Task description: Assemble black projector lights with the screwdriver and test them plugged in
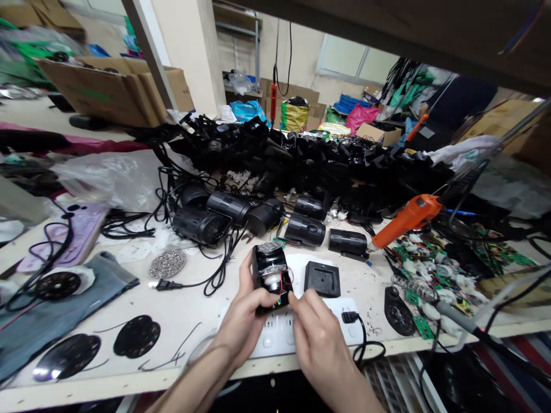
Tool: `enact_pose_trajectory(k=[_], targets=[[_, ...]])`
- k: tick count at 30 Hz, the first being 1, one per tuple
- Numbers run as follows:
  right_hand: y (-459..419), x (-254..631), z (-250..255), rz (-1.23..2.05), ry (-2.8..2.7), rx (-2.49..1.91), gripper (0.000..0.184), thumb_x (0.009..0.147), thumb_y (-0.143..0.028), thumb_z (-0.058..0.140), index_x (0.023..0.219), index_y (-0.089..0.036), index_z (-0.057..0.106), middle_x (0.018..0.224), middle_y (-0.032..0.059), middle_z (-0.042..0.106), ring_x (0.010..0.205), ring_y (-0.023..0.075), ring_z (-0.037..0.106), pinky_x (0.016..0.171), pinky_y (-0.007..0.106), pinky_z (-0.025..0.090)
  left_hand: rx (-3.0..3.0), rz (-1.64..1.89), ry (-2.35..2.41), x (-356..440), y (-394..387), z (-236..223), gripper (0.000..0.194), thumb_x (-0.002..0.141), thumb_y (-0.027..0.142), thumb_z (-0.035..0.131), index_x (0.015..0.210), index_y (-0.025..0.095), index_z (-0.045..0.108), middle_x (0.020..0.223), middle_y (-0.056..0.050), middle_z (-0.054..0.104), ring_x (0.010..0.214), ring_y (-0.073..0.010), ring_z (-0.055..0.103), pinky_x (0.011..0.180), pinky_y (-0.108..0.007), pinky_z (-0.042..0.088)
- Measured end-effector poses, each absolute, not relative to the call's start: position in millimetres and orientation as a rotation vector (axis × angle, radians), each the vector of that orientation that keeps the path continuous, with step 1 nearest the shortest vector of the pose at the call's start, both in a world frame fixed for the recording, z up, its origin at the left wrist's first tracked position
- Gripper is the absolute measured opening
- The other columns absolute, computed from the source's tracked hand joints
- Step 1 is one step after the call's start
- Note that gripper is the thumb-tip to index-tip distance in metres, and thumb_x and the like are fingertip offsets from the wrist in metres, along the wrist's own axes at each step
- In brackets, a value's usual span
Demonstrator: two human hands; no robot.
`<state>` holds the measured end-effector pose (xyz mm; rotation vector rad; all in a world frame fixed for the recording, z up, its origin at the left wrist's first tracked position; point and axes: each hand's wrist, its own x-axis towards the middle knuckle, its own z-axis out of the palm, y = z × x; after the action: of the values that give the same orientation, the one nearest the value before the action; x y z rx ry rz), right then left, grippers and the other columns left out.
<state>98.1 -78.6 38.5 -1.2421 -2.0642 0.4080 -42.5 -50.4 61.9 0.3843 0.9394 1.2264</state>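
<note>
- The left hand (249, 312) is closed around a black boxy plastic device (270, 272), its thumb pressed over the lower front edge.
- The device is held above the worktable's front edge, tilted, its open side showing a white and metallic round part and thin red wires (283, 278).
- The right hand (317, 330) has its fingers bent together at the device's lower right corner; whether they pinch anything, I cannot tell.
- Beneath both hands lies a white plastic power strip (278, 335), a black plug (350, 316) in its right end.
- Just beyond the strip sits a square black tray-like block (322, 279).
- Behind these lie dark cylindrical housings (305, 229).
- To the right, an orange electric screwdriver (408, 218) slants beside loose green circuit boards (424, 327).
</note>
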Motion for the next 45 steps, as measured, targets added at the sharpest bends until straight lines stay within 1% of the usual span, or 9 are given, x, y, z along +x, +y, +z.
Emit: enact_pose_trajectory(k=[3, 6, 10, 18, 24, 29, 33, 40, 45], targets=[[-78, 98, 40, 0.593, -1.981, -1.269, 0.033, 0.093, -0.010, 0.036, 0.115, -0.013, 0.060, 0.086, 0.0078, 0.054, 0.076, 0.0188, 0.060, 0.067, 0.031, 0.054, 0.327, 1.193, 0.929, -44, -47, 62, 0.083, 0.064, 0.007, 0.055, 0.138, 0.039, 0.036, 0.110, 0.001, 0.066, 0.089, -0.0195, 0.062, 0.081, -0.038, 0.053], [-75, 103, 40, 0.949, -1.765, -1.278, 0.028, 0.092, -0.017, 0.045, 0.112, -0.014, 0.064, 0.085, 0.0048, 0.052, 0.068, 0.0142, 0.060, 0.058, 0.025, 0.055, 0.291, 1.163, 0.894, -45, -43, 63, 0.078, 0.065, 0.007, 0.054, 0.136, 0.037, 0.039, 0.102, -0.001, 0.067, 0.084, -0.0204, 0.064, 0.079, -0.043, 0.055], [-71, 108, 37, 1.060, -1.667, -1.287, 0.037, 0.083, -0.014, 0.055, 0.118, -0.017, 0.065, 0.086, 0.0035, 0.053, 0.075, 0.0149, 0.061, 0.064, 0.026, 0.055, 0.274, 1.148, 0.910, -46, -39, 64, 0.074, 0.066, 0.006, 0.053, 0.134, 0.033, 0.041, 0.097, -0.001, 0.068, 0.079, -0.0211, 0.066, 0.077, -0.046, 0.055], [-74, 100, 34, 0.800, -1.669, -1.367, 0.030, 0.091, -0.027, 0.049, 0.106, -0.015, 0.072, 0.076, 0.0037, 0.054, 0.062, 0.0141, 0.058, 0.053, 0.025, 0.051, 0.297, 1.167, 0.949, -44, -44, 63, 0.082, 0.063, 0.006, 0.054, 0.137, 0.037, 0.036, 0.095, 0.002, 0.067, 0.080, -0.0178, 0.062, 0.078, -0.036, 0.052], [-71, 99, 35, 0.940, -1.477, -1.412, 0.029, 0.093, -0.030, 0.045, 0.096, -0.016, 0.070, 0.078, -0.0002, 0.050, 0.041, 0.0069, 0.055, 0.039, 0.021, 0.044, 0.355, 1.247, 0.949, -39, -49, 64, 0.088, 0.057, 0.005, 0.056, 0.137, 0.039, 0.038, 0.125, 0.003, 0.060, 0.098, -0.0177, 0.058, 0.082, -0.028, 0.047], [-71, 100, 35, 0.581, -1.639, -1.411, 0.023, 0.090, -0.020, 0.047, 0.092, -0.016, 0.070, 0.072, -0.0001, 0.053, 0.052, 0.0108, 0.059, 0.048, 0.022, 0.047, 0.323, 1.292, 0.950, -38, -48, 64, 0.089, 0.056, 0.007, 0.058, 0.137, 0.037, 0.039, 0.132, 0.002, 0.057, 0.104, -0.0210, 0.056, 0.080, -0.028, 0.047], [-72, 100, 34, 0.294, -1.778, -1.328, 0.026, 0.091, -0.013, 0.044, 0.098, -0.014, 0.069, 0.072, 0.0030, 0.057, 0.064, 0.0136, 0.059, 0.060, 0.024, 0.047, 0.361, 1.324, 0.951, -38, -50, 66, 0.090, 0.058, 0.006, 0.058, 0.139, 0.040, 0.036, 0.135, 0.005, 0.055, 0.111, -0.0195, 0.053, 0.084, -0.026, 0.045], [-73, 100, 36, 0.187, -1.793, -1.354, 0.020, 0.090, -0.012, 0.048, 0.089, -0.014, 0.068, 0.069, 0.0018, 0.055, 0.058, 0.0120, 0.055, 0.056, 0.022, 0.043, 0.448, 1.340, 0.945, -36, -53, 63, 0.093, 0.058, 0.005, 0.058, 0.141, 0.039, 0.032, 0.137, 0.006, 0.052, 0.116, -0.0165, 0.050, 0.091, -0.022, 0.041], [-69, 99, 35, 0.181, -1.802, -1.435, 0.022, 0.087, -0.014, 0.051, 0.067, -0.017, 0.060, 0.062, -0.0004, 0.051, 0.053, 0.0114, 0.050, 0.052, 0.023, 0.038, 0.460, 1.302, 0.982, -31, -57, 64, 0.095, 0.057, 0.005, 0.057, 0.141, 0.039, 0.030, 0.133, 0.006, 0.055, 0.105, -0.0155, 0.054, 0.082, -0.021, 0.043]])
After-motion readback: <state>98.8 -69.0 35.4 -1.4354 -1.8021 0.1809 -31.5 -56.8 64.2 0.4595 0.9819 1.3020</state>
